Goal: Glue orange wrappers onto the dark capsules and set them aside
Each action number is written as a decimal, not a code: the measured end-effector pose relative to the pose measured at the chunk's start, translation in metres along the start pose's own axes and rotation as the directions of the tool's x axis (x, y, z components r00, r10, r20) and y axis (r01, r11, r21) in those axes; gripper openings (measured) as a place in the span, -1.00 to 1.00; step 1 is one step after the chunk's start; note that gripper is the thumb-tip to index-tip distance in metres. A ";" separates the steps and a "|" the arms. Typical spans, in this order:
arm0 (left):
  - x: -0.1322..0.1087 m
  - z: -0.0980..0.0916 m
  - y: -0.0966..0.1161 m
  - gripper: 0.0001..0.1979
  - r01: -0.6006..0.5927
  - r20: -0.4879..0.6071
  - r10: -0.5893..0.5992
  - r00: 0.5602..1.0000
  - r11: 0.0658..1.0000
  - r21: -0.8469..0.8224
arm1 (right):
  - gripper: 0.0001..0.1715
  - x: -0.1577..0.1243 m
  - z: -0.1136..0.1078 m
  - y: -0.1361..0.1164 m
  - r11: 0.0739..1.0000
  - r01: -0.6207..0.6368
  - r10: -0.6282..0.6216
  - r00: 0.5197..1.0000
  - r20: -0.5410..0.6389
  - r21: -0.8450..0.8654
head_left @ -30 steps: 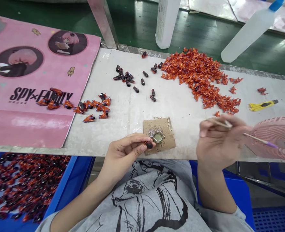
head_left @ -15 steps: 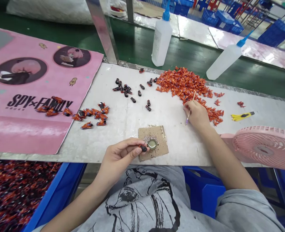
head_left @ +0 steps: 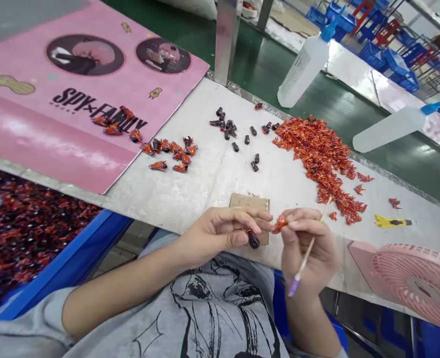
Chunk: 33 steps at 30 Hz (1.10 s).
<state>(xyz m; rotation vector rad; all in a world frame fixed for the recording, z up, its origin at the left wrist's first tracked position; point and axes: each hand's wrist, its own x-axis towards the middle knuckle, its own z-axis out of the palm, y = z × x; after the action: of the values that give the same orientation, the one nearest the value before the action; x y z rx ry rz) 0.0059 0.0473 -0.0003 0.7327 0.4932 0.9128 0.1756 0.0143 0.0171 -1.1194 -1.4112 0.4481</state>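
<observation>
My left hand (head_left: 216, 233) pinches a small glossy black piece (head_left: 253, 239) with an orange-red end between thumb and fingers. Close beside it, my right hand (head_left: 311, 243) grips a small spiky orange piece (head_left: 280, 223) at its fingertips. A thin wooden stick (head_left: 308, 253) with a purple tip slants through that same hand, tip down. Behind my hands lies a square of cardboard (head_left: 248, 201), partly covered by them. Loose black pieces (head_left: 235, 146) lie on the white worktop, left of a heap of orange pieces (head_left: 317, 149). Joined orange-and-black pieces (head_left: 158, 165) lie further left.
A pink printed sheet (head_left: 81, 164) covers the left of the worktop. Below it stands a blue bin (head_left: 66, 258) of orange-and-black pieces. Two white bottles (head_left: 304, 69) with blue nozzles stand behind. A yellow cutter (head_left: 391, 222) and a pink fan (head_left: 414, 283) are at right.
My right hand has come from the heap to my left hand, bringing an orange piece and the stick. The view has tilted and shifted. My left hand still holds the black piece.
</observation>
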 end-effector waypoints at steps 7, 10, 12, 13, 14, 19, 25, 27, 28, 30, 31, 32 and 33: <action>-0.006 -0.008 0.000 -0.79 0.113 -0.087 -0.112 0.990 0.994 0.009 | -0.69 -0.006 0.007 0.016 0.934 0.228 -0.184 0.967 0.177 -0.276; -0.004 -0.009 -0.001 -0.75 0.150 -0.069 -0.150 0.986 0.989 -0.013 | -0.75 0.001 -0.004 0.017 0.918 0.272 -0.186 0.938 0.292 -0.288; -0.002 -0.009 -0.001 -0.73 0.175 -0.042 -0.177 0.983 0.983 -0.054 | -0.76 0.002 -0.012 0.016 0.914 0.294 -0.193 0.921 0.340 -0.279; 0.000 -0.008 -0.001 -0.74 0.186 -0.033 -0.189 0.981 0.979 -0.081 | -0.75 0.002 -0.015 0.015 0.911 0.307 -0.200 0.913 0.357 -0.276; 0.001 -0.007 -0.002 -0.75 0.197 -0.026 -0.201 0.979 0.974 -0.109 | -0.73 0.002 -0.018 0.015 0.908 0.320 -0.208 0.905 0.370 -0.271; 0.004 0.001 -0.005 -0.78 0.238 0.009 -0.244 0.970 0.939 -0.250 | -0.60 -0.001 -0.022 0.016 0.911 0.343 -0.270 0.916 0.296 -0.228; -0.006 0.016 -0.002 -0.88 0.003 -0.118 -0.017 0.993 0.994 -0.111 | -0.66 -0.014 -0.011 0.013 0.978 0.195 -0.197 0.980 -0.017 -0.077; -0.010 0.020 0.000 -0.93 -0.109 -0.193 0.120 0.974 0.992 0.063 | -0.70 -0.019 -0.007 0.009 0.990 0.142 -0.141 0.988 -0.062 0.003; -0.012 0.022 0.000 -0.91 -0.148 -0.209 0.176 0.962 0.979 0.140 | -0.70 -0.020 -0.005 0.007 0.991 0.134 -0.133 0.990 -0.051 0.026; -0.013 0.025 0.001 -0.83 -0.206 -0.205 0.259 0.944 0.947 0.248 | -0.66 -0.021 -0.003 0.003 0.990 0.135 -0.135 0.991 0.004 0.039; -0.014 0.025 0.002 -0.79 -0.232 -0.194 0.291 0.937 0.932 0.277 | -0.65 -0.021 -0.002 0.001 0.990 0.138 -0.139 0.990 0.034 0.033; -0.014 0.026 0.002 -0.76 -0.255 -0.184 0.317 0.930 0.921 0.296 | -0.65 -0.021 -0.001 0.000 0.990 0.143 -0.144 0.988 0.060 0.022; -0.014 0.026 0.001 -0.73 -0.277 -0.176 0.340 0.924 0.911 0.306 | -0.66 -0.020 -0.001 -0.002 0.989 0.150 -0.150 0.985 0.083 0.006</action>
<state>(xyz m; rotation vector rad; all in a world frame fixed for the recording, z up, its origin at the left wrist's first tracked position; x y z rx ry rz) 0.0148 0.0267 0.0191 0.9862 0.7288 1.2512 0.1719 -0.0030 0.0078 -0.9965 -1.5568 0.3903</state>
